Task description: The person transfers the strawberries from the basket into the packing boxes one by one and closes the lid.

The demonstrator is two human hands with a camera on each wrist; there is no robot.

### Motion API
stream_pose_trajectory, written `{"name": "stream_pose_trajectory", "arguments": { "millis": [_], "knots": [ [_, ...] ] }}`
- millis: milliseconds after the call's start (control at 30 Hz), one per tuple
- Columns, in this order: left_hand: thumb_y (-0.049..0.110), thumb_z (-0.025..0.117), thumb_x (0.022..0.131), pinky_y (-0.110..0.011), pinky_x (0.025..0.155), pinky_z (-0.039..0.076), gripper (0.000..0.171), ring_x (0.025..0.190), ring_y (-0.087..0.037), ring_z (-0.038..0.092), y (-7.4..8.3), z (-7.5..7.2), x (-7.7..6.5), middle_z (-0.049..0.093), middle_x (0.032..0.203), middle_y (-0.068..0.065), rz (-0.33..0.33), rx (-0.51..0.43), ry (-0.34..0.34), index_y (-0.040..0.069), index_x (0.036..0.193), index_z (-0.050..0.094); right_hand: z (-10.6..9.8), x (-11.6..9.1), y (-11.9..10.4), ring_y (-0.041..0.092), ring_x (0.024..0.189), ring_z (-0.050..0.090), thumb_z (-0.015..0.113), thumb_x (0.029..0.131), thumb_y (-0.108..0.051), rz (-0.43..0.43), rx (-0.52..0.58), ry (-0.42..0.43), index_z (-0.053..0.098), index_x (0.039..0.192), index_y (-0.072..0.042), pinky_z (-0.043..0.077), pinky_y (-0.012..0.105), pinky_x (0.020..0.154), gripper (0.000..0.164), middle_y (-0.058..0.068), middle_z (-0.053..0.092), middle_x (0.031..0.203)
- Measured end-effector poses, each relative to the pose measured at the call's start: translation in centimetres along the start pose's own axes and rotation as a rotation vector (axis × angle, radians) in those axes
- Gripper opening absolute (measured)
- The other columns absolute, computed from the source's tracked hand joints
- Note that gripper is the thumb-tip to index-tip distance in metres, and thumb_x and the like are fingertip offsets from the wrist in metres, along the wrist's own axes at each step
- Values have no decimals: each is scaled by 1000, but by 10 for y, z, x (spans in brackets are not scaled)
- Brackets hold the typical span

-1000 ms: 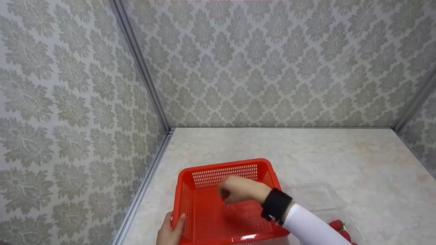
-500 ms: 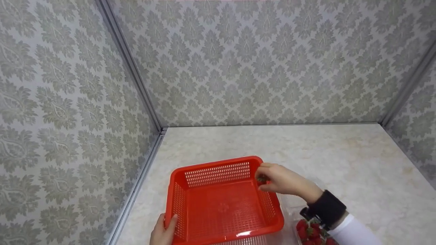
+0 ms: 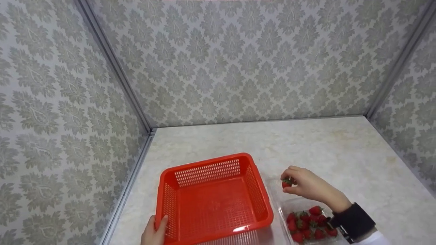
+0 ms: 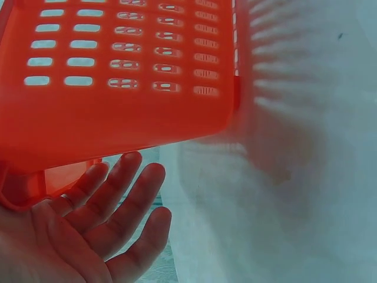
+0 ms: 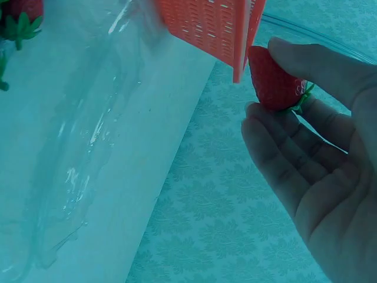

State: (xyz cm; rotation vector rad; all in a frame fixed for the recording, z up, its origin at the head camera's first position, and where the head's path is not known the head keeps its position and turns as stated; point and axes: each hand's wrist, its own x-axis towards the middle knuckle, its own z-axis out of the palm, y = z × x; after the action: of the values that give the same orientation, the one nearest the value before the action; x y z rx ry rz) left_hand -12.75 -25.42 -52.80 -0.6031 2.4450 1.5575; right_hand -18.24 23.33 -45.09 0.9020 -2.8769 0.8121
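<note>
My right hand (image 3: 311, 185) pinches a strawberry (image 3: 286, 183) between thumb and fingers, just right of the red basket (image 3: 211, 163) in the head view. In the right wrist view, the strawberry (image 5: 272, 82) shows its green leaves toward the palm, under the thumb. At the basket's near left corner, my left hand (image 3: 154, 232) grips the rim, thumb over it and the other fingers outside. Those fingers (image 4: 121, 215) spread beside the basket wall (image 4: 118, 124) in the left wrist view. Only the bare red floor shows inside the basket.
Right of the basket stands a clear plastic box (image 3: 296, 204) with several strawberries (image 3: 306, 223) in it. Patterned walls (image 3: 61, 112) enclose the pale table (image 3: 272, 143) at the left, back and right.
My right hand has moved right with the strawberry, from inside the basket to beyond its right rim. The head view has swung right, uncovering the box of strawberries. My left hand keeps its grip.
</note>
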Motion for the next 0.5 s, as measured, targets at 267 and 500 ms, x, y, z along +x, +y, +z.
{"name": "stream_pose_trajectory", "arguments": {
  "millis": [267,500],
  "knots": [
    [58,46,90,-39,65,51,65,75,-18,62,-3,-3,1,59,94,-11,-6,20,-22,-1,117,39,12,-29,17,11,75,54,74,80,-24,98,29,-59,61,96,-20,49,26,67,21,-10,53,84],
    [57,47,90,-38,64,51,62,73,-18,62,-1,0,0,59,91,-10,19,17,6,0,116,41,20,-56,33,9,74,53,73,80,-33,180,82,-101,62,97,-19,48,26,65,24,-9,55,84]
  ]
}}
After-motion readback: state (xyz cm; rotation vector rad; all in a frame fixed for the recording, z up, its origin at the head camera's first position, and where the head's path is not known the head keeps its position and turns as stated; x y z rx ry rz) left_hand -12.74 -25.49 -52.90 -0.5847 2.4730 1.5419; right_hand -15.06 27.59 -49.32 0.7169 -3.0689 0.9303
